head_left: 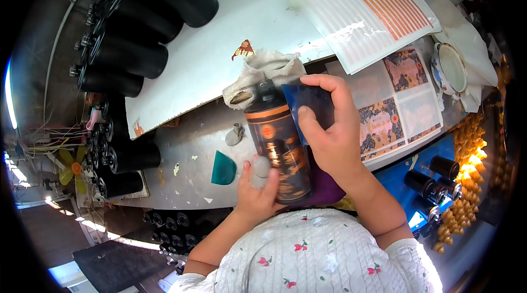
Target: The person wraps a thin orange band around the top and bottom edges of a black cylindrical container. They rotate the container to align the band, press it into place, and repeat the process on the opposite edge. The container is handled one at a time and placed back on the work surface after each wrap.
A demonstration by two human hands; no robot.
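Note:
A black cylindrical bottle [281, 153] with an orange band and gold-orange decoration lies tilted in front of me, its dark neck pointing away. My left hand [257, 191] grips its lower left side; a grey, rounded covering shows on one finger. Between thumb and fingers, my right hand [337, 128] pinches a dark blue flat scraper [299, 107] against the bottle's upper right side. Behind the neck sits a crumpled grey-white cloth [269, 68]. A teal flat scraper [224, 168] and a small grey lump [235, 135] rest on the metal table left of the bottle.
Several black cylinders [129, 62] line the left side. A white board [230, 24] spans the back, with striped orange sheets [373, 2] on it. Patterned decal sheets [392, 109] and an enamel bowl [451, 70] lie right. More black bottles [420, 182] stand on a blue surface at lower right.

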